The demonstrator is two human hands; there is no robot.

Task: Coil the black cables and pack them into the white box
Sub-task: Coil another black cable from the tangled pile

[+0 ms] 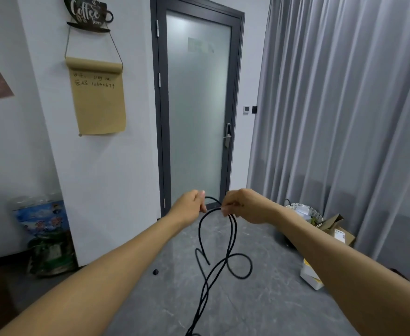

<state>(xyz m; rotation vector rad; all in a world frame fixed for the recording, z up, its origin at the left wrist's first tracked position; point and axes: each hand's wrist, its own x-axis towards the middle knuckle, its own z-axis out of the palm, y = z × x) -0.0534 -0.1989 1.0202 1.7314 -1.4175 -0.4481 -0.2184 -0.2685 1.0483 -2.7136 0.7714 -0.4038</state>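
The black cable [230, 238] hangs in mid-air in front of the person, held at its top between both hands; from there several strands drop in long loops, one loop curls out to the right low down, a short free end hooks up on the left, and the remaining strands run down to the bottom edge of the view. The left hand [191, 205] pinches the cable at its upper end, fingers curled narrow around it; the right hand [244, 206] grips the gathered strands just beside the left, fingers closed around them; both forearms are extended forward. A white box [310, 275] sits on the grey floor [271, 306] at the right, partly hidden by the right forearm; whether it is open cannot be told. A small black round object [155, 272] lies on the floor left of the cable loops. A woven basket [304, 212] and a cardboard box [337, 230] stand near the grey curtain [344, 105] on the right. A frosted glass door [198, 105] stands directly ahead; a brown paper roll [98, 98] with handwriting hangs on the white wall to the left, below a coffee sign [87, 13].
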